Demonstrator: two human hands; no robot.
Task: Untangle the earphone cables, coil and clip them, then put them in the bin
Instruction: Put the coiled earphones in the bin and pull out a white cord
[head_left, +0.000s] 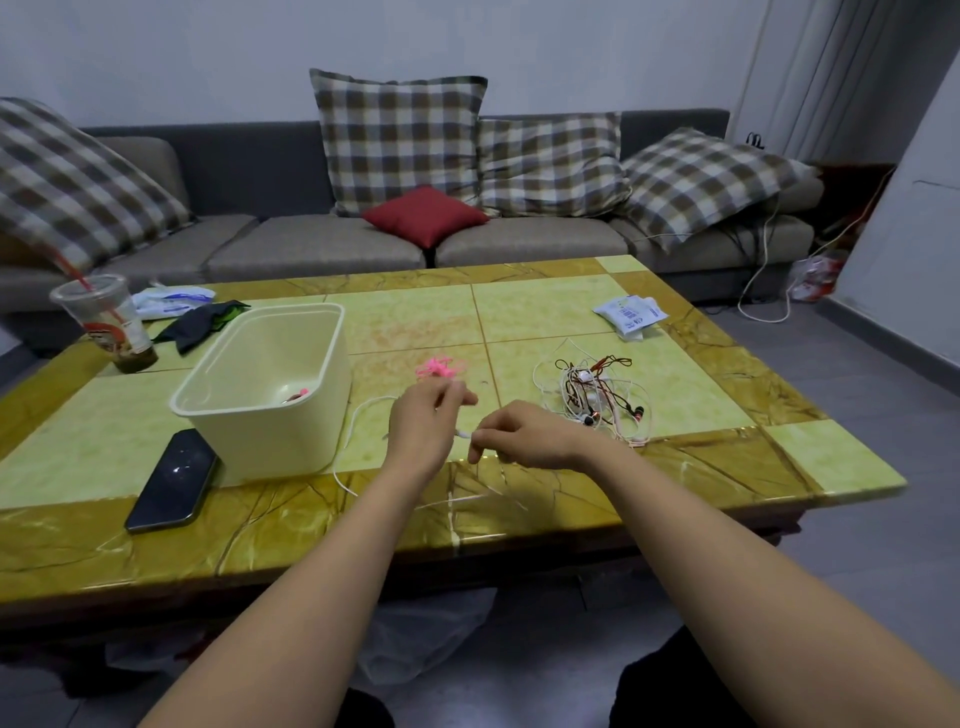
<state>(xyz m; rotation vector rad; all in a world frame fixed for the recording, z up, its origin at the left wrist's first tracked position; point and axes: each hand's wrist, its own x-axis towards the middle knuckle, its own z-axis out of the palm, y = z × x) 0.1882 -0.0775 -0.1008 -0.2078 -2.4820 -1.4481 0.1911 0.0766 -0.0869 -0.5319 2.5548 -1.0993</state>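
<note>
As the left hand and right hand pinch a white cable near the worktop's front edge, fingers curled on it, coiling seems begun; next, a pink clip, then the bin.

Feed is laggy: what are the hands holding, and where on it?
Both pinch the white cable: left hand and right hand, a short stretch between them.

- A home living room.
- Grey sofa with plaid cushions against the wall.
- Tiled coffee table with a takeaway cup.
</note>
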